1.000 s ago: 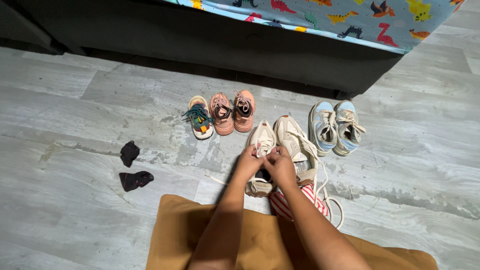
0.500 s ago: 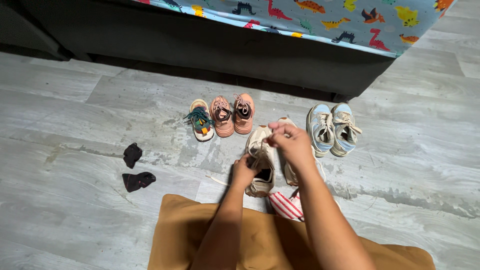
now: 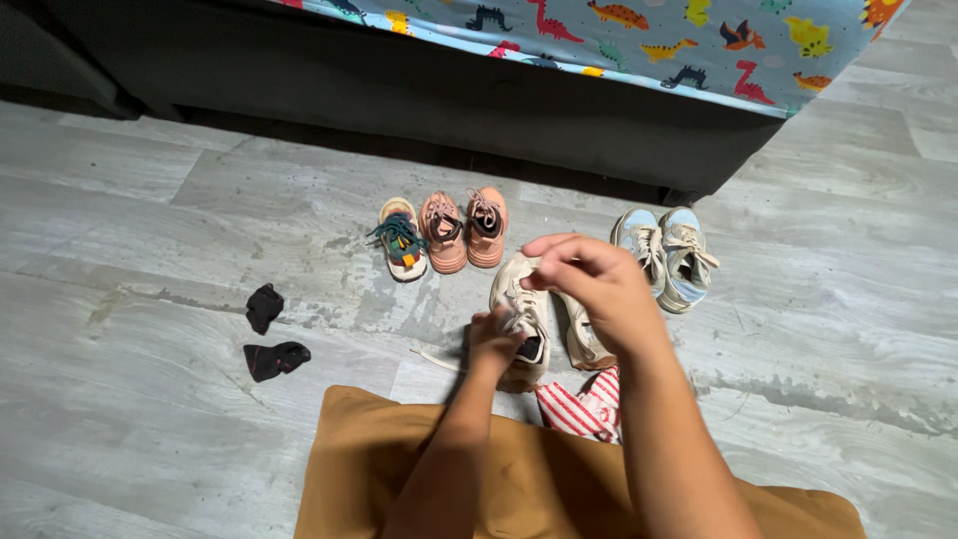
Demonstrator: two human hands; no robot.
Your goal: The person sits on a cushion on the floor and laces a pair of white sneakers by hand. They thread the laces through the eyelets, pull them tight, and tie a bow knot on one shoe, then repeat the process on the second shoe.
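We have a cream sneaker [image 3: 521,299] on the floor [image 3: 150,260] at the centre of the frame, its toe pointing up toward the bed. Our left hand [image 3: 496,341] is closed on the shoe at its tongue, low in the middle of the frame. Our right hand [image 3: 591,284] is raised just above and to the right, fingers pinched together on what looks like the lace; the lace itself is too thin there to be sure. The second cream sneaker [image 3: 582,339] lies just beside the first, mostly hidden under that hand.

As we judge it, the lace could slip from the pinch if we pull too sharply, or drag the shoe sideways if the left hand loosens. A loose lace end [image 3: 439,357] trails left on the floor and could snag.

Outward, a pink pair [image 3: 465,228] and one small shoe with green laces [image 3: 400,240] stand above and left, a blue-and-white pair [image 3: 664,255] to the right, and two dark socks [image 3: 267,334] lie at the left. Striped red-and-white cloth [image 3: 584,407] sits below the sneakers, against our tan garment [image 3: 349,469]. We see no containers here; the dinosaur-print sheet [image 3: 699,40] covers the bed along the top.
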